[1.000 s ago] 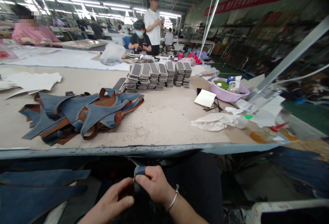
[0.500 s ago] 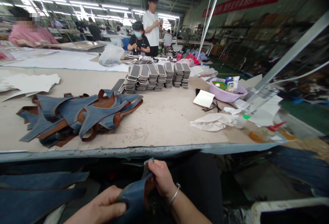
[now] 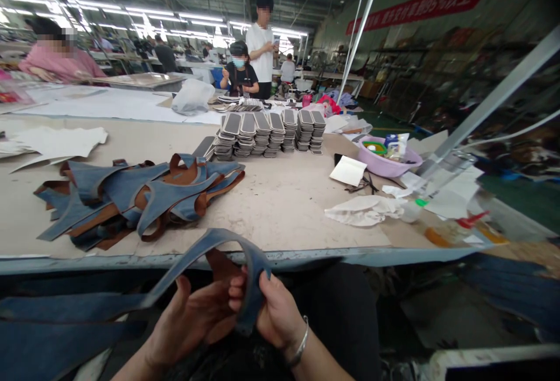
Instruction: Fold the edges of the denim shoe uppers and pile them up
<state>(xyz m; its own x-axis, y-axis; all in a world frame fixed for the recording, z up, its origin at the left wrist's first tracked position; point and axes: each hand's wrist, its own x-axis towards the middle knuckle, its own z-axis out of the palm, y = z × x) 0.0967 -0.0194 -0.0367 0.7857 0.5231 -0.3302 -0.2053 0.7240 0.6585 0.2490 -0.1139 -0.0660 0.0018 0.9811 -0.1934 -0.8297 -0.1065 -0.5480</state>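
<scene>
We had the curved blue strip (image 3: 214, 236) up in front of the table (image 3: 280, 217), just above our lap, bent in an arch w/ its brown underside partly showing and one narrow end running down to the L. Our R hand (image 3: 280, 311) held the far end, thumb on the blue face and fingers curled round it, pinching it. Our L hand (image 3: 190, 317) was open under the arch, thumb raised well apart from the fingers, which lay close tog.; it was prob. touching the brown side, but blur hid the contact. More blue pieces (image 3: 52, 340) lay low on the L, below tabletop level. On the table, L side, sat a heap of blue-and-brown pieces (image 3: 135, 194); beyond it, nr the middle, stood stacks of grey pads (image 3: 262, 133). On the R we had a purple basin (image 3: 385, 162) w/ small items in it, a white card (image 3: 348, 170), a crumpled white cloth (image 3: 365, 210) and a red-tipped bottle (image 3: 450, 232).
</scene>
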